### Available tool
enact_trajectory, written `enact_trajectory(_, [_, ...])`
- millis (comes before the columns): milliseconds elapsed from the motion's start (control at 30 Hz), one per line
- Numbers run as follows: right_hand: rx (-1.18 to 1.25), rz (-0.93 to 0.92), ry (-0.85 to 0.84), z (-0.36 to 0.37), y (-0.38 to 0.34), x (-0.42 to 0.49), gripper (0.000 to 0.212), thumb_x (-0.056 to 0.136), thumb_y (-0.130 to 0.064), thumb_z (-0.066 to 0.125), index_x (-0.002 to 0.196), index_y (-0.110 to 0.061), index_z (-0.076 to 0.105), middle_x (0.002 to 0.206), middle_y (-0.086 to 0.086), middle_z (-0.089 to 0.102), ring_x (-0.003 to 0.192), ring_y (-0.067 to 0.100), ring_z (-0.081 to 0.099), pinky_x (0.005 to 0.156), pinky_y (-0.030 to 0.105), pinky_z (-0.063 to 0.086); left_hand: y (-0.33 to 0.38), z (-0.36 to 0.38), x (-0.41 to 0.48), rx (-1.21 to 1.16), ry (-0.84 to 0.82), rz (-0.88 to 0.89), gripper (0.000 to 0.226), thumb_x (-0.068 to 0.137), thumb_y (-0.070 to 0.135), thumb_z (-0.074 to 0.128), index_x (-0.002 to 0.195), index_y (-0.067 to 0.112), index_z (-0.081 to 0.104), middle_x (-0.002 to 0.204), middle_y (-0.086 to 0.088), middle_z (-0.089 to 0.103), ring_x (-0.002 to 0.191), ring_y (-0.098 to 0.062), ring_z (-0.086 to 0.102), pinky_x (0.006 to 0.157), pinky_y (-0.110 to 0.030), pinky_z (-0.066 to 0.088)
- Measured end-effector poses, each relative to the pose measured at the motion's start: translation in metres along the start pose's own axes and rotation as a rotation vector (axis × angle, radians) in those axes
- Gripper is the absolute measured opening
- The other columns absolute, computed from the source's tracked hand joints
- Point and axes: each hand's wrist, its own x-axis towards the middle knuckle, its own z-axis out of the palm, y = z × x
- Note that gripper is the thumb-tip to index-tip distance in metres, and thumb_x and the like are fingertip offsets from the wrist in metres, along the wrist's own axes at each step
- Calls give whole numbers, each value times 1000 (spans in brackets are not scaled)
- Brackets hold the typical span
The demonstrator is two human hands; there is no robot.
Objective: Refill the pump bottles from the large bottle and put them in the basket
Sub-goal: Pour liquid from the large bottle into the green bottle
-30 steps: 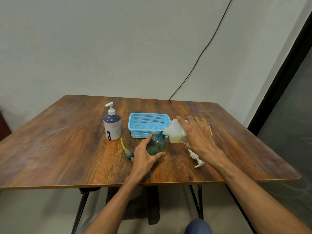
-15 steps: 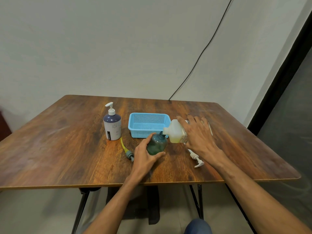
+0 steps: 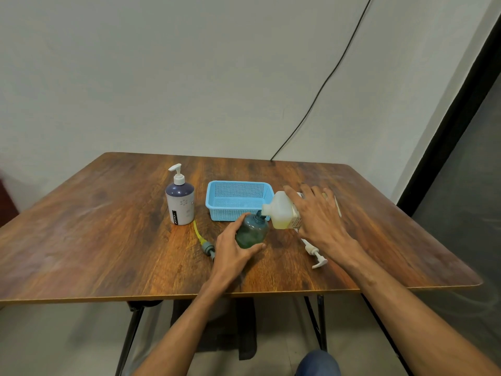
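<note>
The green pump bottle is gripped upright on the table, just in front of the blue basket, by the left hand. The large bottle is clasped from above by the right hand and tipped sideways, its mouth at the pump bottle's neck.

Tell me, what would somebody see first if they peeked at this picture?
First, two hands in the middle of the wooden table: the right hand tips a big pale bottle so its mouth meets the neck of a small round green bottle, which the left hand holds. Just behind them sits a bright blue basket, and left of it stands a white pump bottle with a dark top.
</note>
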Motion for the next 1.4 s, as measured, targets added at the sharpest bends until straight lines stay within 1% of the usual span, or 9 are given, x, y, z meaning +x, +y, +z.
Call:
enact_trajectory(200, [1,0,-8,1,1,1,106,62,-37,89,151,-27,32,134,11,53,123,32,50,106,55,37,1,0,0,-3,4,-7,89,71,33,91,148,21,47,137,12,58,126,-1,52,109,-25,45])
enact_trajectory(333, [1,-4,-2,1,1,1,105,63,-38,88,151,-28,32,134,10,53,122,31,50,106,54,37,0,0,0,-1,0,-9,88,70,35,91,146,24,49,135,16,57,125,0,53,110,-30,46])
enact_trajectory(467, [-2,-6,-5,1,1,1,105,64,-40,88,151,-28,30,136,11,52,124,31,49,107,55,35,-2,0,0,13,5,-13,90,70,38,91,148,22,48,140,9,59,129,-4,53,111,-38,46])
enact_trajectory(667, [-3,-4,-13,1,1,1,105,65,-40,88,151,-28,30,137,11,51,126,32,48,108,55,35,-2,0,0,7,5,-10,90,70,39,91,148,22,48,140,8,59,129,-5,53,111,-40,47])
enact_trajectory(800, [-11,-6,5,2,1,2,106,62,-41,90,150,-28,32,134,11,54,122,32,50,106,55,37,-1,1,0,-2,7,-10,90,70,34,91,148,21,47,140,7,58,128,-5,53,111,-37,47])
enact_trajectory(1000, [-14,-1,21,4,1,2,106,59,-41,91,149,-28,35,132,10,55,119,32,53,103,54,39,-2,1,0,-2,0,3,91,70,35,90,149,21,47,141,7,58,129,-4,52,111,-34,46])
enact_trajectory(1267, [-24,-6,12,3,2,2,104,62,-39,89,149,-27,34,132,10,54,120,32,51,104,55,38,-1,1,0,-20,-6,4,87,69,34,92,145,24,49,124,30,54,117,17,50,99,-10,42])
enact_trajectory(1333, [-30,-6,15,4,2,2,104,61,-39,89,149,-28,34,131,10,55,119,31,51,104,55,39,-2,1,0,-21,-8,1,87,69,34,91,145,24,49,124,30,53,118,17,50,100,-11,41])
enact_trajectory(1400, [-29,-8,11,4,2,2,104,62,-40,89,149,-28,33,132,10,54,120,31,51,104,55,38,-3,1,0,-16,-4,3,88,70,35,91,146,23,49,129,23,55,120,10,52,103,-17,42])
